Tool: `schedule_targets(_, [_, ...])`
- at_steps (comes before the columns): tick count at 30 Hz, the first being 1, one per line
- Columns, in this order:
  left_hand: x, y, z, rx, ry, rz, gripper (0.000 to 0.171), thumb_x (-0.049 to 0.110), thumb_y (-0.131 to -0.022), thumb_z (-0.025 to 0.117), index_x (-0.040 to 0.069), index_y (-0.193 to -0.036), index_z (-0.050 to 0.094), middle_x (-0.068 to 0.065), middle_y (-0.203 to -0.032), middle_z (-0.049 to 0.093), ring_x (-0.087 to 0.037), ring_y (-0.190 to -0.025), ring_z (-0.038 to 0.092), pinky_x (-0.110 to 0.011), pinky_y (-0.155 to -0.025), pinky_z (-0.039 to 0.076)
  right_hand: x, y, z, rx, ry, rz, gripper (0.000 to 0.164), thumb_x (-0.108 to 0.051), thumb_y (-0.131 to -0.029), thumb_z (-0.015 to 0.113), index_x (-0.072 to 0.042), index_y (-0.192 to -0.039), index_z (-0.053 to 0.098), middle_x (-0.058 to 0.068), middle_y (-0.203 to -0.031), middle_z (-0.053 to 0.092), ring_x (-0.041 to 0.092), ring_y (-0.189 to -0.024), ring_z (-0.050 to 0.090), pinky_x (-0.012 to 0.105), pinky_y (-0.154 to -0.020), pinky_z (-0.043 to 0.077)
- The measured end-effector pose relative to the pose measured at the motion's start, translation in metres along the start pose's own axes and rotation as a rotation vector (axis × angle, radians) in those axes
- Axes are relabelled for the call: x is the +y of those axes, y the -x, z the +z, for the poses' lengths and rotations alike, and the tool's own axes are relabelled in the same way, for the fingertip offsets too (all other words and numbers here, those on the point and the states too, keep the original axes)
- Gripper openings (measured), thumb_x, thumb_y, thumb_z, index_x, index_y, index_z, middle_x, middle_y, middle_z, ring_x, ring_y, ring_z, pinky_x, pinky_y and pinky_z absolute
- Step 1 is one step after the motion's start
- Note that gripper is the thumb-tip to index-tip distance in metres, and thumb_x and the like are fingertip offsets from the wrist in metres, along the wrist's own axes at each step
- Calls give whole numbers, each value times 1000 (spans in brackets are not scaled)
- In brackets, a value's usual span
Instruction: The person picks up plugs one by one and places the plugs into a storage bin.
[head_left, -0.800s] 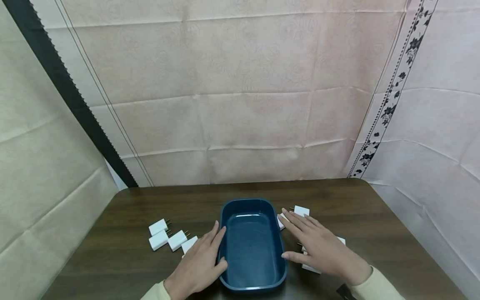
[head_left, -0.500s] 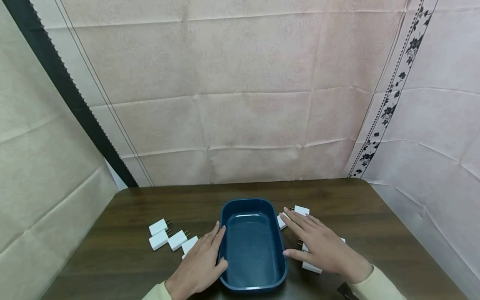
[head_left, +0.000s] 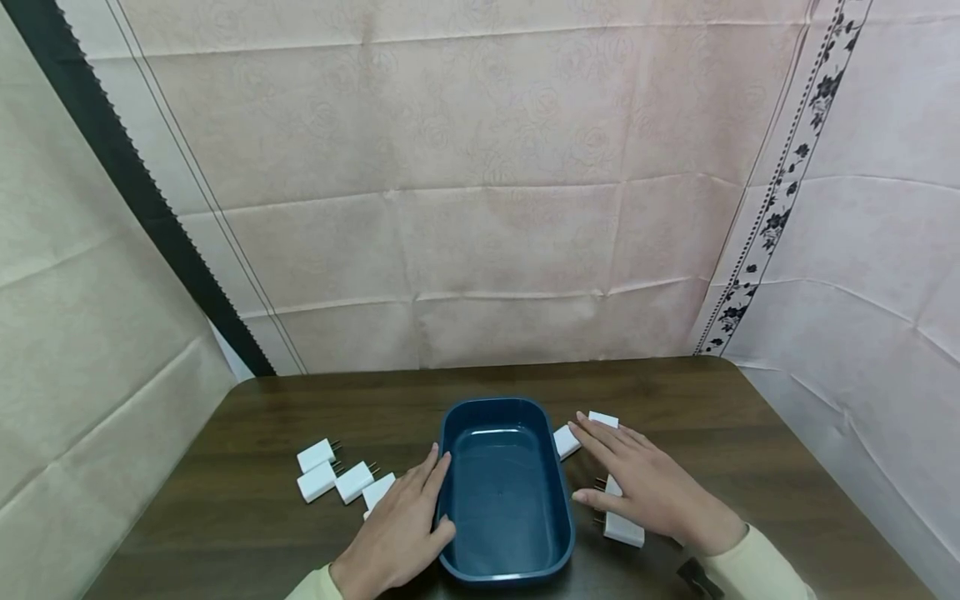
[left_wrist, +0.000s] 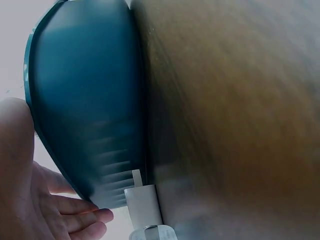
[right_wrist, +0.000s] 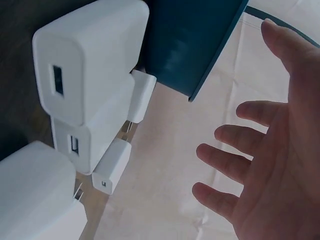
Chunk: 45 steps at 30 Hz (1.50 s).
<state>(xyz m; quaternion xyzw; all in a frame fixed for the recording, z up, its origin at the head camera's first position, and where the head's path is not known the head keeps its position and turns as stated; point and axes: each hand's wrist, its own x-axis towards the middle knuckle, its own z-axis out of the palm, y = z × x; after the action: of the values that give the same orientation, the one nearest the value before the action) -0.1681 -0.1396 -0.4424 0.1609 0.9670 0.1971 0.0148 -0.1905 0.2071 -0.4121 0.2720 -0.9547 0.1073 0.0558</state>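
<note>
While the left hand is laid flat and open-fingered against the blue tray's left wall, the right hand is spread over white chargers right of the tray, holding none.

The tub stands mid-table near the front edge, its inside bare and open from above. The left hand lies flat against the tub's left wall, blocking that side; chargers cluster just beyond it toward the left edge. The right hand spreads over more chargers right of the tub, one charger touching the tub's right wall. The back half of the table, up to the cloth wall, is free, as are both rear corners.
</note>
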Motion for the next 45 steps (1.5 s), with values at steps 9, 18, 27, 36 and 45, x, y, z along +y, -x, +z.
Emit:
schedule_targets(9, [0, 0, 0, 15, -2, 7, 75, 31, -90, 54, 9, -158, 34, -14, -167, 27, -36, -146, 41, -60, -114, 37, 10, 3, 1, -93, -22, 49, 90, -69, -87, 62, -20, -158, 38, 11, -163, 38, 40, -144, 44, 64, -113, 35])
schedule_targets(18, [-2, -1, 1, 19, -3, 1, 74, 31, -90, 54, 12, -159, 34, -12, -167, 28, -35, -147, 40, -62, -114, 34, 23, 24, 22, -134, -59, 61, 102, -82, -78, 59, -19, -156, 40, 14, -165, 33, 42, -147, 38, 71, -111, 31])
schedule_targets(27, [-3, 1, 2, -18, 49, -48, 74, 33, -94, 53, 21, -162, 27, -7, -168, 25, -39, -150, 34, -73, -112, 25, 28, 31, 36, -83, -81, 44, 101, -82, -80, 57, -19, -157, 39, 14, -166, 30, 42, -148, 36, 72, -110, 30])
schedule_targets(36, [-5, 1, 2, -44, 86, -67, 75, 34, -95, 53, 25, -163, 22, -7, -169, 22, -39, -151, 32, -77, -111, 21, 32, 26, 36, -118, -101, 16, 101, -78, -81, 61, -16, -158, 37, 17, -165, 31, 45, -148, 34, 74, -111, 26])
schedule_targets(45, [-7, -1, 2, -39, 89, -54, 75, 35, -97, 52, 26, -163, 19, -5, -169, 23, -37, -151, 33, -77, -111, 19, 34, 24, 27, -204, -102, 41, 103, -80, -80, 59, -16, -158, 36, 18, -165, 30, 45, -150, 30, 75, -112, 23])
